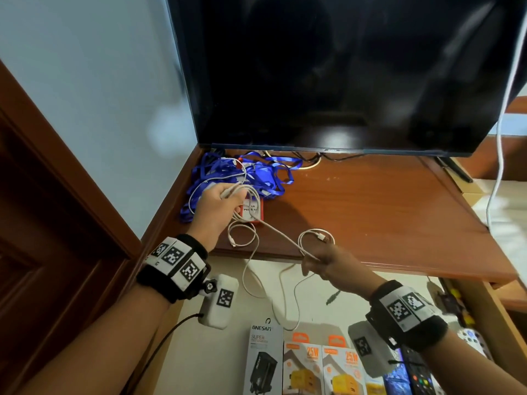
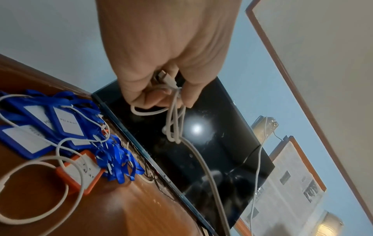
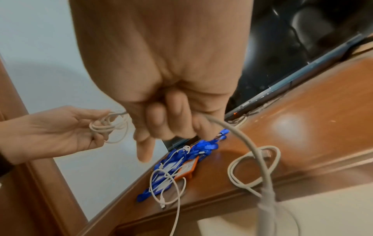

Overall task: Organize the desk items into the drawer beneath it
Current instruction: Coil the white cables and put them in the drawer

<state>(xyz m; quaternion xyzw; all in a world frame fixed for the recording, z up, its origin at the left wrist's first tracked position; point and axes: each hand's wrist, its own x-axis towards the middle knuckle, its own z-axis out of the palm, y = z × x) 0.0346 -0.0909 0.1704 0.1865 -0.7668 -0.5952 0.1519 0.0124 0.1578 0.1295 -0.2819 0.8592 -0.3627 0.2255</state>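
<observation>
A long white charging cable (image 1: 273,229) runs between my two hands above the wooden desk (image 1: 370,209). My left hand (image 1: 221,206) grips several coiled loops of it (image 2: 175,121) over the desk's left side. My right hand (image 1: 319,260) is curled round a stretch of the same cable (image 3: 260,159) at the desk's front edge; slack loops hang down over the open drawer (image 1: 228,295). A thinner white cable (image 1: 242,238) lies looped on the desk. Behind it sit tangled blue lanyards (image 1: 262,172) and an orange badge holder (image 1: 252,213).
A dark TV screen (image 1: 328,67) stands at the back of the desk. The drawer below holds charger boxes (image 1: 310,366) and a remote control (image 1: 419,372). A white cord (image 1: 502,118) hangs at the right. A wooden door frame borders the left.
</observation>
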